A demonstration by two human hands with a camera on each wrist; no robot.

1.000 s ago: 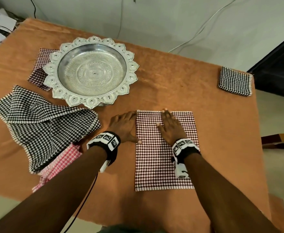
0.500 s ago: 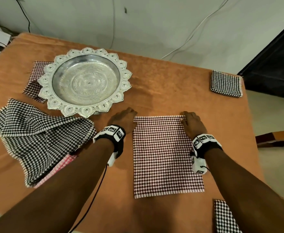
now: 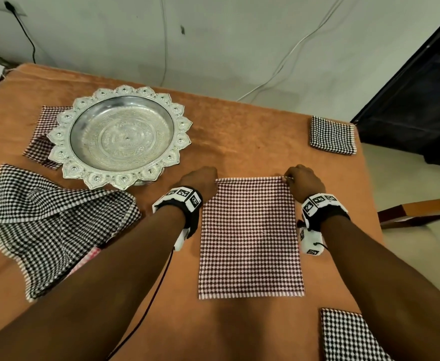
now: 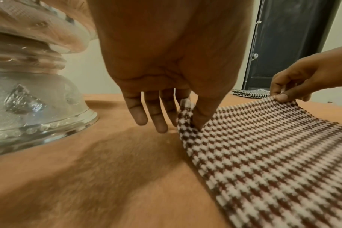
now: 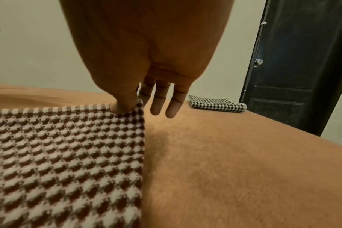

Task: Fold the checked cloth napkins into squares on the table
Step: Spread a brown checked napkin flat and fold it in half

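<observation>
1. A maroon checked napkin [image 3: 250,238] lies as a tall rectangle on the orange-covered counter [image 3: 252,131], in the middle of the head view, its white-striped near edge toward 6 o'clock.
2. The left hand [image 3: 200,182] sits at the napkin's far-left corner, at 11 o'clock of the cloth. The left wrist view shows its grip closed on that corner: the thumb [image 4: 203,112] presses the cloth against the forefinger while the other fingers [image 4: 139,111] hang straight, apart from the cloth.
3. The right hand [image 3: 304,182] is at the far-right corner, at 1 o'clock of the cloth. Its grip is also a pinch: in the right wrist view the thumb [image 5: 123,104] lies on the striped edge with the corner raised off the counter, and the remaining fingers [image 5: 158,103] point down just beside the cloth.
4. The far edge between the two hands is lifted a little; the rest of the napkin lies flat.
5. A silver embossed bowl [image 3: 121,136] stands at 10 o'clock of the napkin, resting on part of another maroon checked napkin [image 3: 40,144].
6. A loose black checked napkin [image 3: 44,220] sprawls at 9 o'clock, over a pink checked cloth [image 3: 86,261].
7. A folded black checked square [image 3: 332,135] lies at 1 o'clock near the counter's far corner; another black checked napkin [image 3: 349,334] shows at 5 o'clock, partly behind the right forearm.
</observation>
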